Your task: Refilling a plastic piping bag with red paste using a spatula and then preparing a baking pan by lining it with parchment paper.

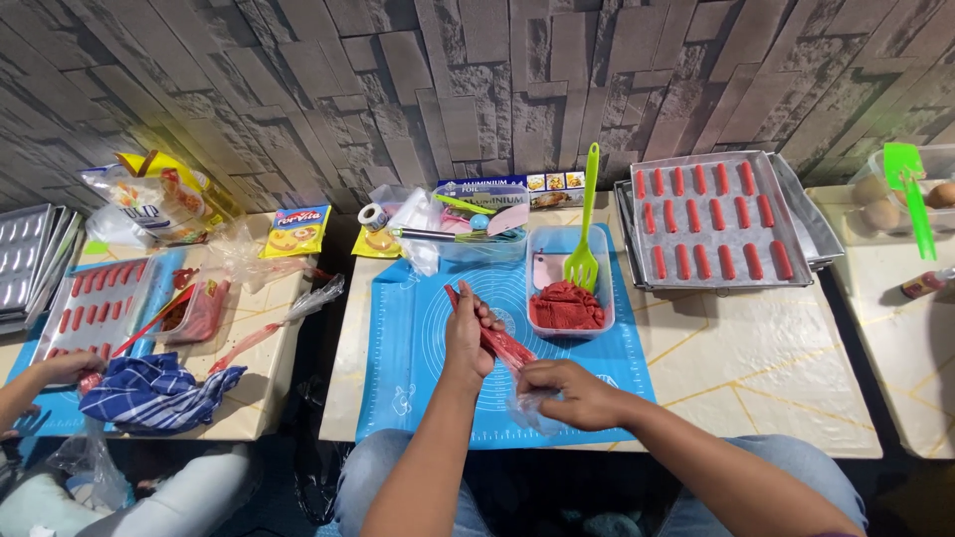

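Observation:
My left hand [468,338] and my right hand [572,393] both grip a clear piping bag of red batter [502,345] above the blue silicone mat [408,348]. The left hand holds the bag's narrow upper end, while the right hand squeezes its crumpled lower end. Just beyond the hands stands a clear tub of red batter [565,306] with a green slotted spatula [583,254] leaning in it. A metal baking tray [711,219] with rows of piped red sticks lies to the right.
Another person's hand [60,370] rests at the left table beside a blue checked cloth [154,391] and a tray of red sticks [95,303]. Foil box, tape roll, packets and a clear container line the back. Eggs and a green spatula sit far right.

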